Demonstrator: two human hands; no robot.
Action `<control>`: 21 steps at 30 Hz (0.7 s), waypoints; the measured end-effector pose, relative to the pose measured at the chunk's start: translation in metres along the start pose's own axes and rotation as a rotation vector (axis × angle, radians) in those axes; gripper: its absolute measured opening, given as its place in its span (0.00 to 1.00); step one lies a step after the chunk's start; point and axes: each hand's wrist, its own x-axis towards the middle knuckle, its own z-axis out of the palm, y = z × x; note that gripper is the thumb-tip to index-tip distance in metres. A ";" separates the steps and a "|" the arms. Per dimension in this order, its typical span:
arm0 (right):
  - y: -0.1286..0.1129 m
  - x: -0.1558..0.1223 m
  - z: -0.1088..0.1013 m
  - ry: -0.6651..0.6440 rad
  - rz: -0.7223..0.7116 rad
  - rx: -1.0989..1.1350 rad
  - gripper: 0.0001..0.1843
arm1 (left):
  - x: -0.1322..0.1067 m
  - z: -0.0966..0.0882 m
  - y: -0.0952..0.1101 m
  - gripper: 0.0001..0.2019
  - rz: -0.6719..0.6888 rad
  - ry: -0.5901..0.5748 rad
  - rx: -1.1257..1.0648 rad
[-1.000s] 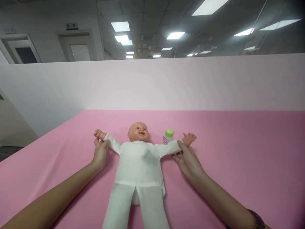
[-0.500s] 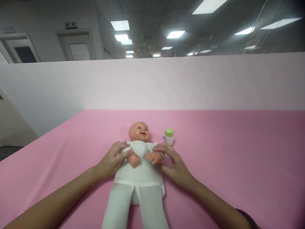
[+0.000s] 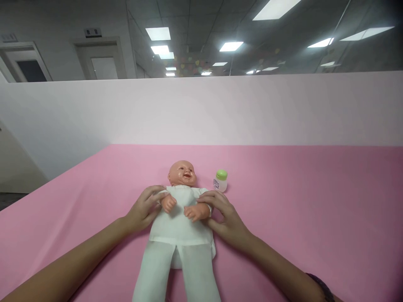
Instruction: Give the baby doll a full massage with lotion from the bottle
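Observation:
A baby doll point(image 3: 181, 226) in a white top and white trousers lies on its back, its bald head point(image 3: 181, 173) away from me. At the doll's arm on the left of the picture, my left hand point(image 3: 146, 207) is closed round the sleeve and upper arm. My right hand point(image 3: 223, 216) holds the other arm, its fingers over the sleeve and its thumb low beside the doll's side. Both small doll hands rest above the chest. Just past my right fingertips stands a small clear bottle point(image 3: 220, 181) with a green cap.
Pink cloth point(image 3: 299, 209) covers the table under the doll. A low white panel point(image 3: 252, 109) rises along the far edge. Behind it are doors point(image 3: 105, 63) on the left and a ceiling with bright lights.
The doll's forearms have shifted: the left one in the picture up and outward, the right one inward and slightly down. My hands stay on the arms. The whole view has moved slightly.

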 end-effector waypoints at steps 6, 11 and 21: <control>-0.004 0.009 -0.002 0.352 0.273 0.245 0.20 | -0.001 0.006 -0.009 0.22 -0.465 0.401 -0.361; -0.003 0.015 -0.013 0.647 0.497 0.472 0.31 | 0.009 0.000 -0.010 0.24 -0.907 0.639 -0.610; 0.086 -0.006 -0.015 0.589 0.784 0.715 0.06 | -0.007 0.003 -0.048 0.06 -1.319 0.766 -0.824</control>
